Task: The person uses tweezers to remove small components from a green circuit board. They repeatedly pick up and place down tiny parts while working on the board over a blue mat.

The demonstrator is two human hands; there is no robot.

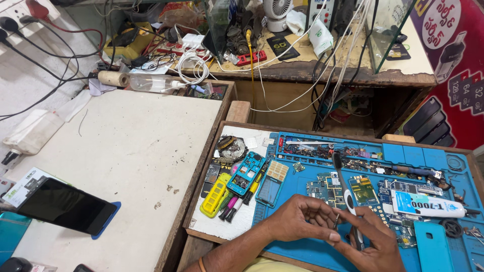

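- Blue repair mat [433,247] spread over the wooden tray, strewn with circuit boards and phone frames.
- Left hand [302,219] at the mat's near edge, fingers curled, pinching a tiny part [337,221], too small to identify.
- Right hand [370,242] just beside it, gripping a white-handled brush [344,189], bristles up.
- White glue tube [426,205] lying near the right edge.

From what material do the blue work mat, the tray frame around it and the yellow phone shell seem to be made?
Blue work mat: probably silicone or rubber; matte surface with moulded compartments.
Tray frame: wood, bare and worn; brown grain and rough edges show.
Yellow phone shell: likely plastic; smooth, slightly glossy, with cut-out key openings.
Both hands, left hand and right hand, rest over the mat.
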